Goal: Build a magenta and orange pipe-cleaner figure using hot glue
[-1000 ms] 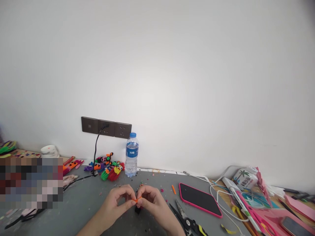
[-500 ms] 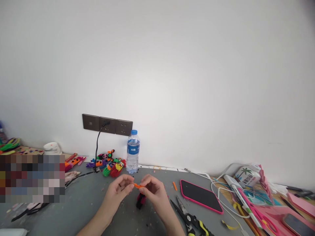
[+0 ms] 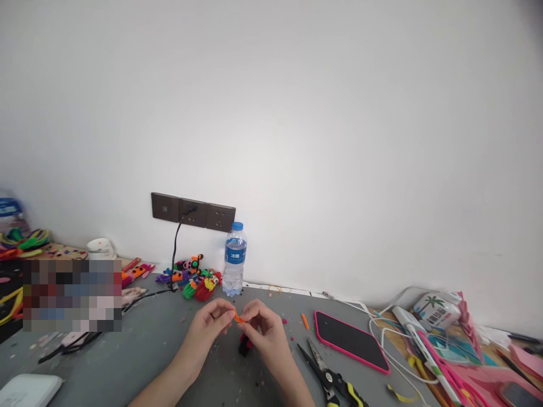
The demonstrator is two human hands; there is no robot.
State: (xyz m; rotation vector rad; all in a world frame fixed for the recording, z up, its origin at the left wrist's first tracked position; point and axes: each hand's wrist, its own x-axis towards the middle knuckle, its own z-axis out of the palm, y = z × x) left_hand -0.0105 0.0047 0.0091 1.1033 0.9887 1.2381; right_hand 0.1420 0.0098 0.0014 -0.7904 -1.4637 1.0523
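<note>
My left hand (image 3: 212, 325) and my right hand (image 3: 263, 328) meet above the grey mat, both closed in a pinch. Between their fingertips is a short orange pipe cleaner piece (image 3: 238, 318), gripped at one end by each hand. Below it on the mat lies a small black and magenta object (image 3: 244, 345), partly covered by the right hand; its kind cannot be made out. A second orange strip (image 3: 305, 321) lies to the right of my right hand. Open-jawed pliers (image 3: 328, 376) with black and yellow handles lie near my right forearm.
A water bottle (image 3: 235, 260) stands by the wall beside colourful fuzzy figures (image 3: 206, 285). A phone in a pink case (image 3: 352, 342) lies right, with white cables (image 3: 384, 345) and pink scissors (image 3: 460, 384) beyond. A black cord (image 3: 174, 249) hangs from the wall socket (image 3: 193, 212). A white box (image 3: 31, 390) sits front left.
The view has turned slightly left, so the scene sits further right. The orange piece tilts more steeply between my fingertips. Both hands keep their pinch.
</note>
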